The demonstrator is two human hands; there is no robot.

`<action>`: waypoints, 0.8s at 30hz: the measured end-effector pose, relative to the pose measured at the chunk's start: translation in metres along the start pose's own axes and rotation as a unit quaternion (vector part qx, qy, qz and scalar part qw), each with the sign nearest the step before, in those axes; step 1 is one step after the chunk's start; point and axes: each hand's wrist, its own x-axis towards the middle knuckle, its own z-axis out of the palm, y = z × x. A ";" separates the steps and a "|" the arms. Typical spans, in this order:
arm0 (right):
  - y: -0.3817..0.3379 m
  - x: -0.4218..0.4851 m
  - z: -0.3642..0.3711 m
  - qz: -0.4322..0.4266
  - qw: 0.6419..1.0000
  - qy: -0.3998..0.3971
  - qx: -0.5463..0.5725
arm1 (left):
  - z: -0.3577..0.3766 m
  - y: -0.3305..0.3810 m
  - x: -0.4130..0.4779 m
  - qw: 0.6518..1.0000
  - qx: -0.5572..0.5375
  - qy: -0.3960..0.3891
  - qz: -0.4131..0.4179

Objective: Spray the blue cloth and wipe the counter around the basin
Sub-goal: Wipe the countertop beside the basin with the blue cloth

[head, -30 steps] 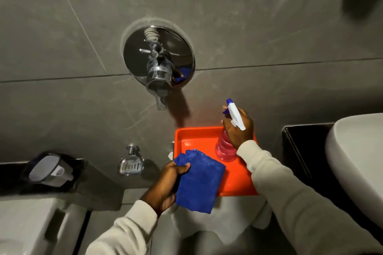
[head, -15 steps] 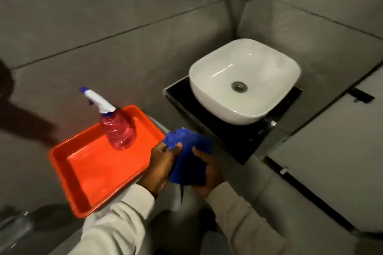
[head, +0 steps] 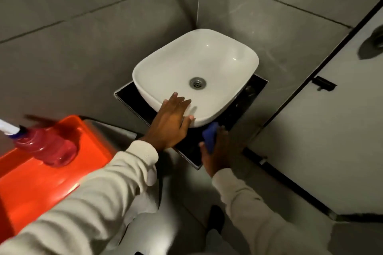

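nearest, 2 pale sleeves reaching forward from the bottom edge. at left, an orange tray (head: pixel 37 182) carrying a pink spray bottle (head: pixel 46 148), untouched, well apart from the work. further in, right hand (head: pixel 219 151) clenched on the blue cloth (head: pixel 209 136), bunched and pressed to the front corner of the black desk (head: pixel 186 151) just beside the basin. left hand (head: pixel 171 124) released, fingers (head: pixel 182 103) spread flat against the near wall of the white basin (head: pixel 196 72), grasping nothing. beyond, drain at the bowl's centre, grey tiled walls, a tap at the top edge. cloth judged soft, light and limp, best gripped in a wad under the palm; glossy desk probably slick once damp.
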 end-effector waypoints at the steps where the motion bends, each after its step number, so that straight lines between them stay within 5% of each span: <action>1: 0.010 -0.002 0.009 -0.044 0.995 -0.024 -0.091 | 0.011 0.004 0.012 0.998 0.045 -0.029 -0.011; 4: 0.027 -0.008 0.021 -0.142 0.966 -0.062 -0.208 | 0.036 0.009 0.034 0.981 0.181 -0.055 -0.046; 8: 0.062 0.020 -0.001 -0.256 0.934 -0.091 -0.233 | 0.043 0.012 0.052 0.971 0.224 -0.048 -0.072; 14: 0.065 0.055 -0.014 -0.122 0.973 -0.067 -0.186 | 0.045 0.012 0.063 0.968 0.234 -0.066 -0.053; 21: 0.091 0.034 -0.018 -0.346 0.893 -0.171 -0.233 | 0.045 0.008 0.065 0.966 0.243 -0.068 -0.055; 24: 0.103 0.082 -0.042 -0.321 0.902 -0.140 -0.254 | 0.045 0.008 0.066 0.964 0.247 -0.080 -0.060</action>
